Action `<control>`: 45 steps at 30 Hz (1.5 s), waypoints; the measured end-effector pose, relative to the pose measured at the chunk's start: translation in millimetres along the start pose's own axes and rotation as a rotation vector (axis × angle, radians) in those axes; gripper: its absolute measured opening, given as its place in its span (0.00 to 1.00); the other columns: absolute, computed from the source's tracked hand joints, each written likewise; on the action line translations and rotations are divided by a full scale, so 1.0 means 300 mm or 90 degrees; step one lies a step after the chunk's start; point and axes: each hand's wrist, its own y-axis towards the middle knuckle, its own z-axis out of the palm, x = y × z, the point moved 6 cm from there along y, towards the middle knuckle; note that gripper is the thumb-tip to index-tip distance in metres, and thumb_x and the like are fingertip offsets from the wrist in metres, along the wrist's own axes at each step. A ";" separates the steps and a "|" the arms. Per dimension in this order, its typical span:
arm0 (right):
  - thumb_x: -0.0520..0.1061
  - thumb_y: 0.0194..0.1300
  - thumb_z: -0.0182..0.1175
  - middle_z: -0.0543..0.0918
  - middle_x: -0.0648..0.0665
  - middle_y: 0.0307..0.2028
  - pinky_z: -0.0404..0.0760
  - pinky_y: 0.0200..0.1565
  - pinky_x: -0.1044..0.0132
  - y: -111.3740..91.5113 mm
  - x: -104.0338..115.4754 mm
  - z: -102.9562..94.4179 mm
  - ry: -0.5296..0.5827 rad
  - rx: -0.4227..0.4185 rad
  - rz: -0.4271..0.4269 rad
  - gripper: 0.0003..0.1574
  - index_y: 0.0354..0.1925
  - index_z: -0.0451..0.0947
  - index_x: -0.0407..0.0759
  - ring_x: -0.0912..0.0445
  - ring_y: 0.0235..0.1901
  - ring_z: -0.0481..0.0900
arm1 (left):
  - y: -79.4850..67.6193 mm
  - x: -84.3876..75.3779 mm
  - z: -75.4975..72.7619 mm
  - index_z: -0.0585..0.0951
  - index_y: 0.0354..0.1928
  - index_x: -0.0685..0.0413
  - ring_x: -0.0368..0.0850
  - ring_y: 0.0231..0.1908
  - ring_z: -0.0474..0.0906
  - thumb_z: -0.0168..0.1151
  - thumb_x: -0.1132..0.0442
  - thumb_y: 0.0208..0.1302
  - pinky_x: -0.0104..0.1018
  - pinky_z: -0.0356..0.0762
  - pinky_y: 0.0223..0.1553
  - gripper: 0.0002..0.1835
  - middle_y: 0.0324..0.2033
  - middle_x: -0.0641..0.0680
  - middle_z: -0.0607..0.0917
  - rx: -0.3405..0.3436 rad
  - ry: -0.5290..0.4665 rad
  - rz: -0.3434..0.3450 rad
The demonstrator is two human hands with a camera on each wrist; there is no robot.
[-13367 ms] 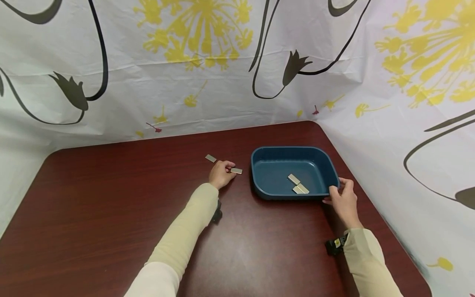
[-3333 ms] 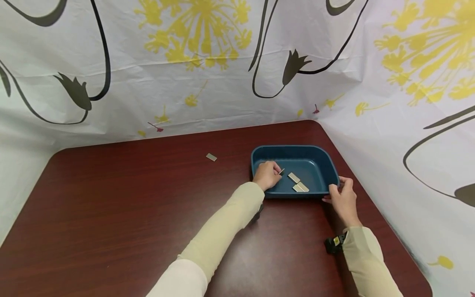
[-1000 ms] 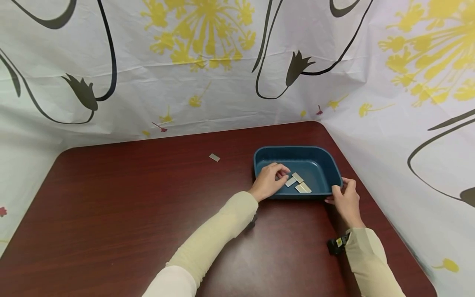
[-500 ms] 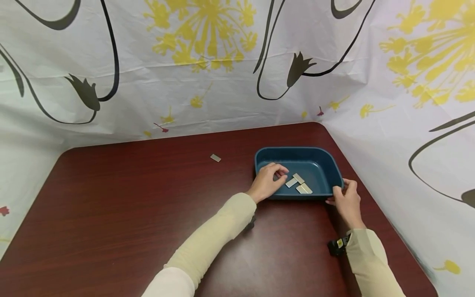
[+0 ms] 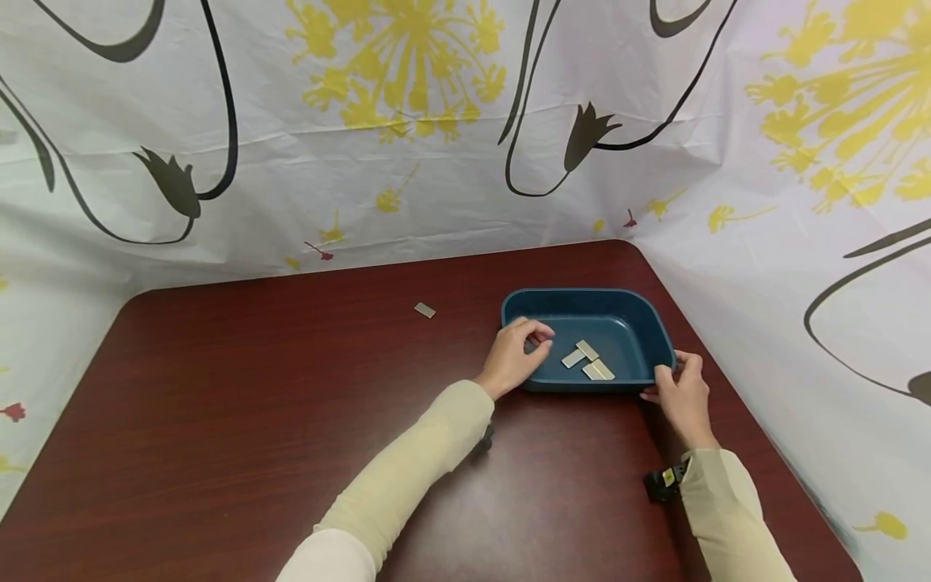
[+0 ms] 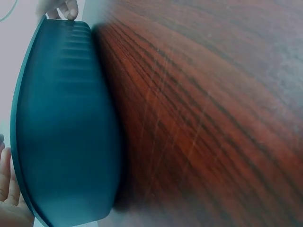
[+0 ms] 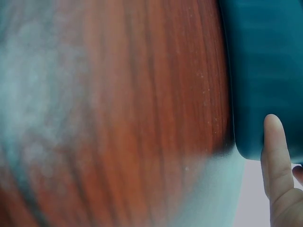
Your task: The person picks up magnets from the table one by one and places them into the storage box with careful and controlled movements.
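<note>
A dark blue rectangular tub (image 5: 582, 386) stands near the table's right end. Inside it lie several small flat metallic rectangular pieces (image 5: 599, 369), close together towards the front. My left hand (image 5: 512, 356) is over the tub's front left corner, fingers loosely bent, with nothing held. The left wrist view has this hand (image 6: 13, 203) beside the tub's rim. At the front right corner my right hand (image 5: 684, 396) grips the rim, thumb on the near side. In the right wrist view a finger (image 7: 275, 146) lies along the tub's outer wall (image 7: 270, 56). One similar piece (image 5: 425, 309) lies on the table left of the tub.
The reddish-brown wooden table (image 5: 254, 420) has a glossy top. A white sheet (image 5: 451, 186) with yellow and grey plant prints hangs behind it and down its right side. A small dark camera (image 5: 662, 485) is strapped at the right wrist.
My left hand set one metallic piece down among the others in the tub, let go, and has drawn back a little to the left. My right hand keeps its grip on the corner.
</note>
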 end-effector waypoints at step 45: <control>0.44 0.64 0.35 0.65 0.31 0.46 0.78 0.25 0.69 0.001 0.007 0.003 -0.003 0.011 -0.007 0.27 0.59 0.48 0.34 0.62 0.21 0.76 | -0.016 0.154 -0.197 0.79 0.39 0.59 0.42 0.31 0.74 0.58 0.64 0.58 0.26 0.73 0.34 0.09 0.30 0.53 0.77 -0.092 -0.043 -0.131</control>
